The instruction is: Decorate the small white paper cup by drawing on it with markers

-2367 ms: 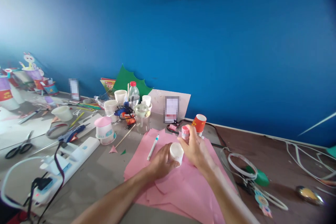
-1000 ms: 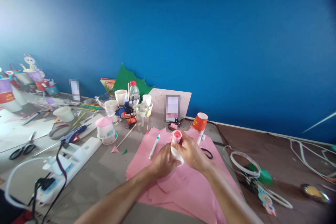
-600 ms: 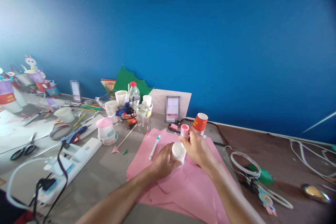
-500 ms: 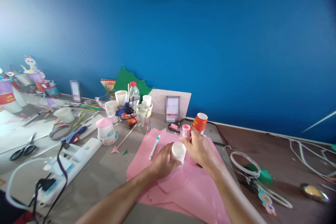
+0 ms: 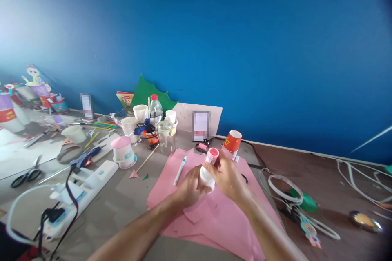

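My left hand (image 5: 191, 187) is wrapped around a small white paper cup (image 5: 206, 178), over the pink paper sheets (image 5: 220, 216). In my right hand (image 5: 228, 175) is a pink and white glue stick (image 5: 213, 154), its round pink end facing up. The glue stick is right over the cup; my fingers hide whether the two touch. A white pen with a blue band (image 5: 180, 170) lies on the paper left of my hands. Just beyond my right hand stands a red and white paper cup (image 5: 232, 140).
On the left lie a white power strip (image 5: 92, 187), a blue glue gun (image 5: 87, 157) and scissors (image 5: 29, 175). A cup with a pink cone roof (image 5: 122, 153) and a glass jar (image 5: 166, 138) stand further back. Coiled white cables (image 5: 286, 189) lie on the right.
My right hand has moved slightly left and down, bringing the glue stick from beyond the white cup to right over it. My left hand keeps its hold on the cup.
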`<action>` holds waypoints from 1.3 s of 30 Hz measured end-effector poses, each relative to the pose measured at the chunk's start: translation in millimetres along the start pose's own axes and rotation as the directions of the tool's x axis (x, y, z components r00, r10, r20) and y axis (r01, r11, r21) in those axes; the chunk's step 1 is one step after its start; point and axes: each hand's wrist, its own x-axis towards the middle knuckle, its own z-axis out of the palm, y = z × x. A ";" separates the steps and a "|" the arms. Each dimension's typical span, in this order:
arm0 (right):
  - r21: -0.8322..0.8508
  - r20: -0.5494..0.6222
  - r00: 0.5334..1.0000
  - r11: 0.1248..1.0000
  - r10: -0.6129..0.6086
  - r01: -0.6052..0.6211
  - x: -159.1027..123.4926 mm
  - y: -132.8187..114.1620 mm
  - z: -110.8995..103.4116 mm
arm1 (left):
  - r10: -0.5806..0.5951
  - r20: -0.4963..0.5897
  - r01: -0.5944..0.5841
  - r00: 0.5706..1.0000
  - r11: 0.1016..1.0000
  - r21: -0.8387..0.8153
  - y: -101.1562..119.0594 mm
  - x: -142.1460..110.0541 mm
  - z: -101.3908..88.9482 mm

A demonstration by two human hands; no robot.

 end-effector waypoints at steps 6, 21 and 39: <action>-0.062 0.117 0.989 0.993 -0.088 0.096 0.8 4.6 10.9 | 0.033 -0.023 -0.033 0.999 0.999 -0.022 -9.5 -0.5 4.3; -0.201 0.045 0.989 0.968 -0.144 0.150 6.3 10.1 -27.1 | -0.047 0.009 0.047 0.999 0.999 -0.005 -2.2 -0.1 -0.9; 0.019 0.404 0.911 0.996 -0.085 0.085 6.2 9.4 -14.8 | 0.045 0.013 -0.045 0.999 0.998 0.031 -9.0 0.4 2.6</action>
